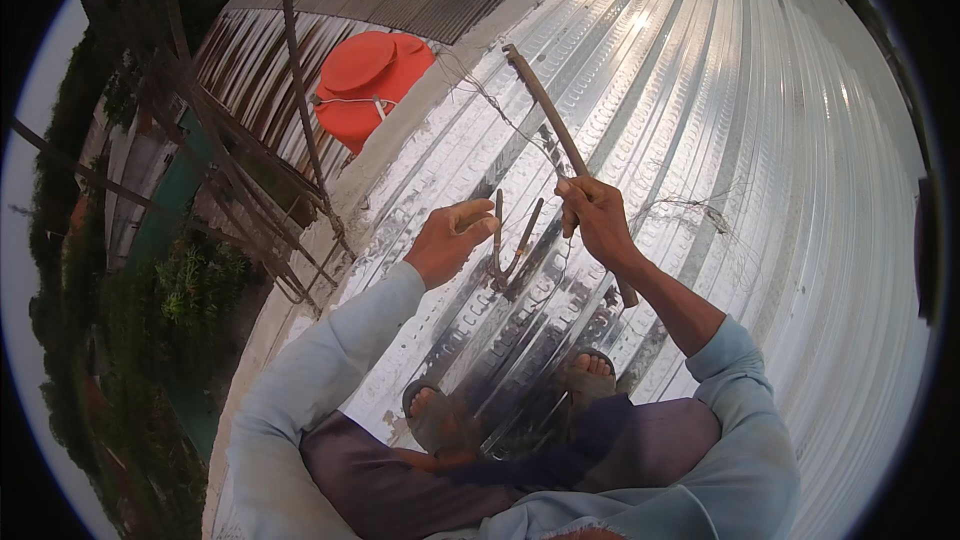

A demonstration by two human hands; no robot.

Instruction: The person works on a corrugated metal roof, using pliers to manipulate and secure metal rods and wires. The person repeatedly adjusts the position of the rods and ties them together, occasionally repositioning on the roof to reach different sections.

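My right hand (597, 223) is closed, fingertips pinched together where a thin wire (500, 112) runs up to them. A long rusty metal bar (545, 100), hooked at its far end, passes behind this hand and shows again below the wrist; whether the palm also touches it is hidden. My left hand (450, 240) holds nothing, its fingers half curled and apart. Just right of its fingertips is a pair of pliers (508, 265) on the roof, rusty handles spread and pointing away from me.
I squat in sandals on a shiny corrugated metal roof (800, 240). More loose wire (700, 208) lies to the right. A concrete edge (385, 135) bounds the roof at left, with rusty rebar (300, 90) rising there. Beyond it stand an orange tank (360, 75) and lower roofs.
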